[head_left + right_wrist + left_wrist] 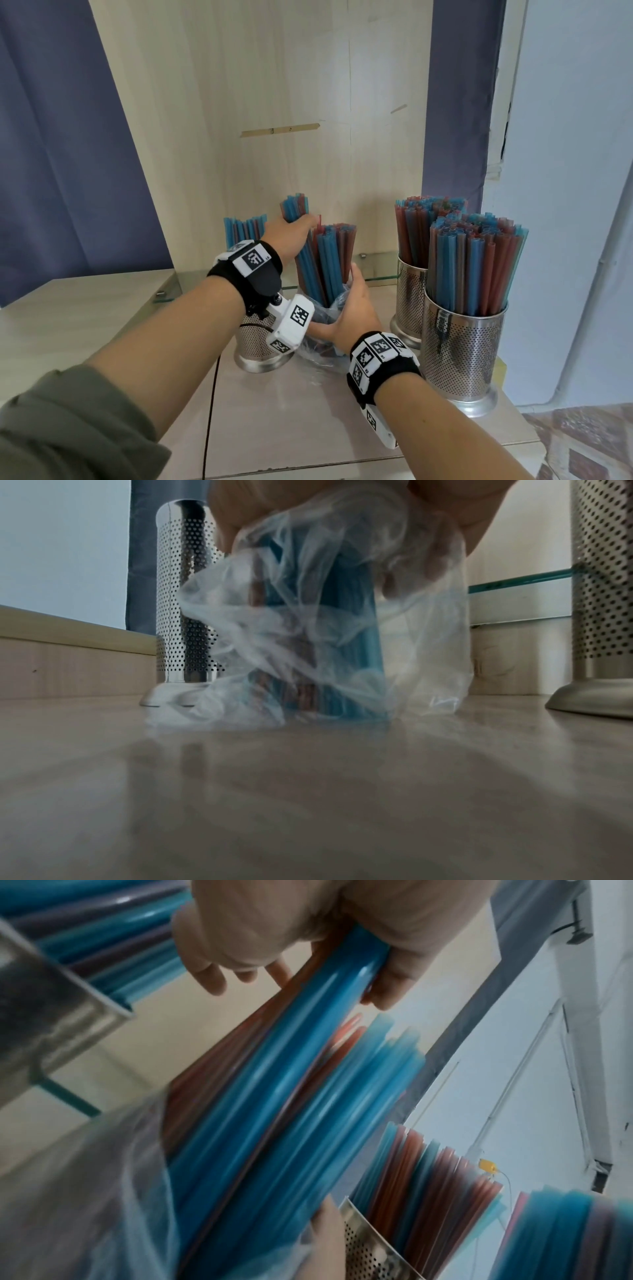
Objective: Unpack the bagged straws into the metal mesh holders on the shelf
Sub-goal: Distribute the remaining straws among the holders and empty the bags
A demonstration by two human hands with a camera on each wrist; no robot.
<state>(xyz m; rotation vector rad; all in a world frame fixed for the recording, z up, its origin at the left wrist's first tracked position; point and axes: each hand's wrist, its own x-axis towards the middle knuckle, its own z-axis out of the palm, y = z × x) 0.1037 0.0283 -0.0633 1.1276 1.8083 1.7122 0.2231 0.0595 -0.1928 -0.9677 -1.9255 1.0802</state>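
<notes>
My left hand (299, 228) grips a bundle of blue and red straws (296, 209), tilted left and partly lifted out of a clear plastic bag (317, 346). In the left wrist view thumb and fingers (212, 980) wrap that straw bundle (274, 1083). My right hand (347, 301) holds the bag around its middle, and the bag stands on the shelf with more straws (334, 260) upright in it. The right wrist view shows the crumpled bag (308, 642) with blue straws (352, 647) inside. A mesh holder (255, 344) part-filled with straws stands behind my left wrist.
Two full mesh holders stand at the right, one in front (462, 353) and one behind (409, 298). A low glass shelf (376, 272) runs along the wooden back panel. The pale wooden shelf top (274, 428) stretches toward me.
</notes>
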